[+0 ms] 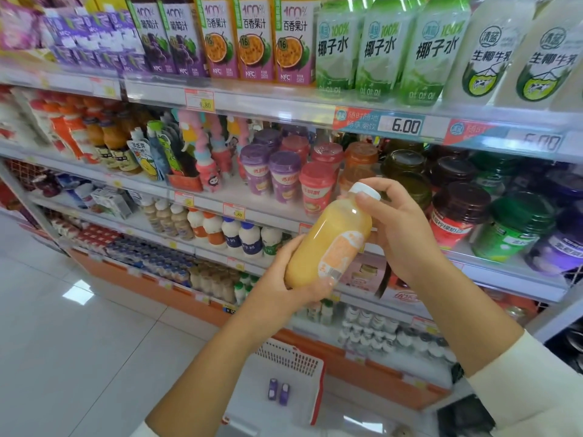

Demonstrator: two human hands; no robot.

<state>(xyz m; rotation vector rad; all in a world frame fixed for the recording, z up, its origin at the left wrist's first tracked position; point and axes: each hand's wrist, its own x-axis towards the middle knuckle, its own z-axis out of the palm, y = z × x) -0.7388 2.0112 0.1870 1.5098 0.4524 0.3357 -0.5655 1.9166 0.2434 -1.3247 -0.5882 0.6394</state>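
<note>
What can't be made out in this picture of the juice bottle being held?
In the head view:
label on the bottle: print too blurred to read.
bottle base: covered by the left hand; neck by the right hand.
basket: partly hidden behind the left forearm.
price tag at far right: digits smeared by blur.

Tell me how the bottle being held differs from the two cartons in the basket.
The bottle is yellow-orange, round, with a white cap; the cartons are purple and boxy. The bottle is held tilted by the left hand and right hand; the cartons sit in the basket, untouched. Both look like packaged drinks.
</note>
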